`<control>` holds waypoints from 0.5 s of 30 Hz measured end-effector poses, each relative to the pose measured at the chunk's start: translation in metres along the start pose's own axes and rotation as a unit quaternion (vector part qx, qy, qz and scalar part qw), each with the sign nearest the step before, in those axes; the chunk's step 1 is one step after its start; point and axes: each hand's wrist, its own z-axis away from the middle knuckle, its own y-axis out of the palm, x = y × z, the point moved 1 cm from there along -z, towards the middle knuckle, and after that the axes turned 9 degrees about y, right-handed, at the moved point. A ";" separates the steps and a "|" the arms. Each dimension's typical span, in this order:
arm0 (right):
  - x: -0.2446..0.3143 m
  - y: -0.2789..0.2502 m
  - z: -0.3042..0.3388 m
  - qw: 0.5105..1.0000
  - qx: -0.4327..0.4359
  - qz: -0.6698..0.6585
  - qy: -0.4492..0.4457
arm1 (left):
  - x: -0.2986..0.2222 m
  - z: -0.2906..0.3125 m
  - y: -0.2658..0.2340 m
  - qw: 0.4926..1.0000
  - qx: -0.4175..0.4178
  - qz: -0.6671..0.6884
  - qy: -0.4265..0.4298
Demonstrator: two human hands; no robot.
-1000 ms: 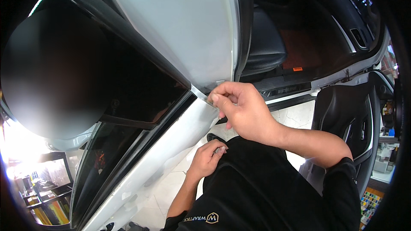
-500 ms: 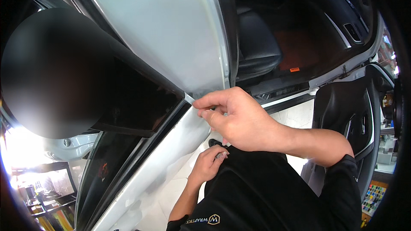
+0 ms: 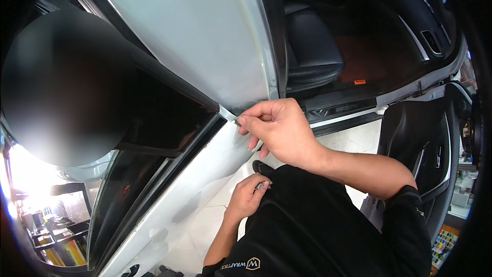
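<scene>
My right hand (image 3: pixel 284 131) is closed in a pinch at the corner where a black window trim meets the pale car body panel (image 3: pixel 195 31). Thumb and forefinger hold the end of a thin whitish strip (image 3: pixel 227 115) that lies along this corner; its kind is unclear. Its other fingers curl loosely over the white car door (image 3: pixel 205 156). Lower down, close to my black shirt, my left hand (image 3: pixel 246 196) is closed round a small greyish metallic piece (image 3: pixel 259 186), mostly hidden by the fingers.
A black seat (image 3: pixel 315 46) shows through the opening on the right. An open door's black inner panel (image 3: pixel 412 143) stands beside my right arm. Shelves (image 3: pixel 61 246) are at lower left, pale floor tiles (image 3: pixel 202 225) below. A blurred round patch covers the upper left.
My right thumb and forefinger have closed together on the strip, and the other fingers have dropped lower. The left hand has barely moved. The view has shifted slightly.
</scene>
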 end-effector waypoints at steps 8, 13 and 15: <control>0.027 -0.002 -0.003 0.963 -0.020 0.252 -0.096 | 0.012 -0.006 0.008 1.000 0.001 0.024 0.011; 0.037 0.006 0.003 0.959 -0.069 0.262 -0.088 | 0.018 -0.010 0.009 0.999 0.004 0.031 0.036; 0.035 0.007 0.003 0.951 -0.086 0.272 -0.119 | 0.023 -0.009 0.009 0.998 0.002 0.035 0.042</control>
